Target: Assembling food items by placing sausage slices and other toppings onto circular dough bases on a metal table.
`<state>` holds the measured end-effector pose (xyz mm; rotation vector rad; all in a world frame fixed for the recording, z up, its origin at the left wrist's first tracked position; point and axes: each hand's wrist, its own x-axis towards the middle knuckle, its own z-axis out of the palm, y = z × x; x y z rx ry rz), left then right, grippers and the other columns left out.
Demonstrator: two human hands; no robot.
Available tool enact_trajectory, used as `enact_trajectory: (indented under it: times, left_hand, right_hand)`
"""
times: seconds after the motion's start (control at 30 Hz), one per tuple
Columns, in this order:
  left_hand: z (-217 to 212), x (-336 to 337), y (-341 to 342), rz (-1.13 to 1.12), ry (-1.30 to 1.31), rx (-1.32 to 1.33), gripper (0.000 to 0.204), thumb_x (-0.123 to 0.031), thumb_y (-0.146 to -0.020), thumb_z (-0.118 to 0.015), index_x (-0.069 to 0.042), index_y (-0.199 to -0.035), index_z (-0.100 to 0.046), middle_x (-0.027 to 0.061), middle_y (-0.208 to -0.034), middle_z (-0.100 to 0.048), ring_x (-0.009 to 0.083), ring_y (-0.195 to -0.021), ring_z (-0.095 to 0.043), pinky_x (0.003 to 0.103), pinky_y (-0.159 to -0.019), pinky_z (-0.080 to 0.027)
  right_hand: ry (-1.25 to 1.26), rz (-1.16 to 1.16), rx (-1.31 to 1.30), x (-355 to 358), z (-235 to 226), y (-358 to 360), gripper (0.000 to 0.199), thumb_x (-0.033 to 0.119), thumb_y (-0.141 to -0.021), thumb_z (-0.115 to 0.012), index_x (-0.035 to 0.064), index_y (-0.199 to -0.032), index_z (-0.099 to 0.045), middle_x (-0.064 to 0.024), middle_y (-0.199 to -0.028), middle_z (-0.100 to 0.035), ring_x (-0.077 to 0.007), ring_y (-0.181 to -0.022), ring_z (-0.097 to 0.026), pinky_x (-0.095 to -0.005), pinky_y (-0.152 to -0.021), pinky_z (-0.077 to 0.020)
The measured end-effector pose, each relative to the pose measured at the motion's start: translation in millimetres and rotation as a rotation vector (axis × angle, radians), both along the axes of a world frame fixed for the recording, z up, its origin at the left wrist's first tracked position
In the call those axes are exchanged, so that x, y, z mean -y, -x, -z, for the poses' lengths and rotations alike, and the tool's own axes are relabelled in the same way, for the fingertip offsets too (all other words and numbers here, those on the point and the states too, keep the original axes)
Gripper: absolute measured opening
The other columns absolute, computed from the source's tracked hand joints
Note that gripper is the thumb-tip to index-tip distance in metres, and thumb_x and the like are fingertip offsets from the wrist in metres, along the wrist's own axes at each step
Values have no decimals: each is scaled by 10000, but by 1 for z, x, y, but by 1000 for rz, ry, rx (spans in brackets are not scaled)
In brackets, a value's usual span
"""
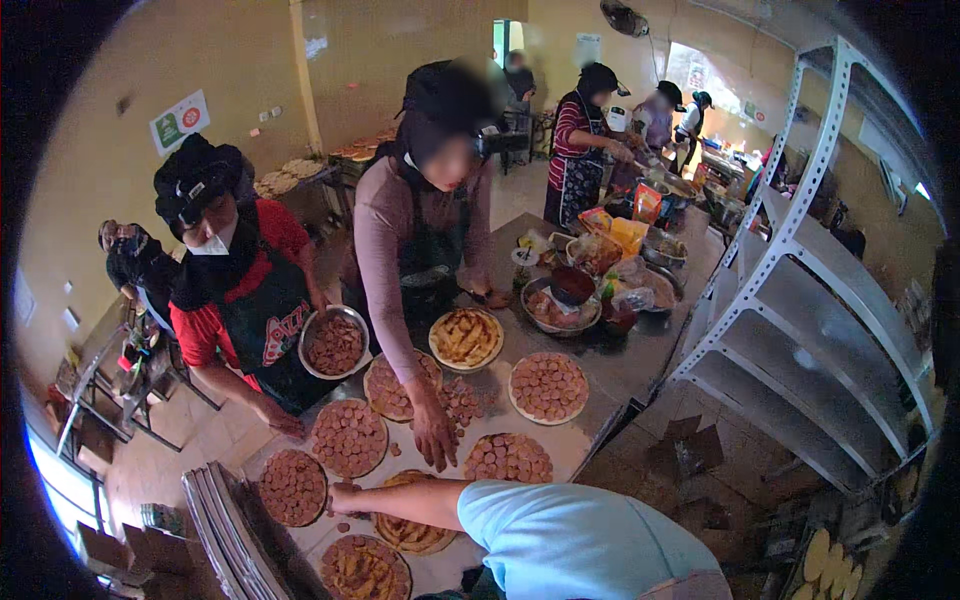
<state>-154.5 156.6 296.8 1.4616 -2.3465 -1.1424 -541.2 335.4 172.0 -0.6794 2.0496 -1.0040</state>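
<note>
My right arm, in a light blue sleeve, reaches leftward across the table. My right hand (345,498) is beside a pizza covered in sausage slices (293,487), its fingers curled; what they hold is too small to make out. A few loose slices (343,527) lie just below the hand. Under my forearm, a pizza base with brown sauce (418,535) is partly hidden. A partly topped pizza (365,572) lies nearest me. Other sausage-covered pizzas (350,438) lie farther off, around a loose heap of slices (462,400). My left hand does not show.
Across the table, a co-worker's hand (433,437) reaches over the pizzas. Another person in red holds a metal bowl of slices (335,343). Stacked trays (215,535) stand at left, a metal shelf rack (800,300) at right. Bowls and packages (570,290) crowd the table's far part.
</note>
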Motion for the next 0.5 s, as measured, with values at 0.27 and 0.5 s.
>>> enact_trajectory:
  times: [0.27, 0.5]
  left_hand:
    - [19, 14, -9, 353, 327, -286, 452, -311, -972, -358, -48, -1332, -283, 93, -1036, -436, 195, -837, -440, 331, -701, -421]
    - [14, 12, -17, 54, -8, -131, 385, -300, -964, -404, -40, -1246, -374, 29, -837, -438, 142, -722, -418, 297, -592, -406]
  right_hand:
    - [14, -50, 51, -24, -48, -3, 311, 234, -767, -631, 27, -984, -548, -119, -622, -578, -222, -428, -550, -356, -385, -434]
    - [109, -53, -203, -7, -6, -9, 485, 340, -733, -689, 22, -1076, -556, -149, -740, -631, -265, -550, -613, -402, -555, -493]
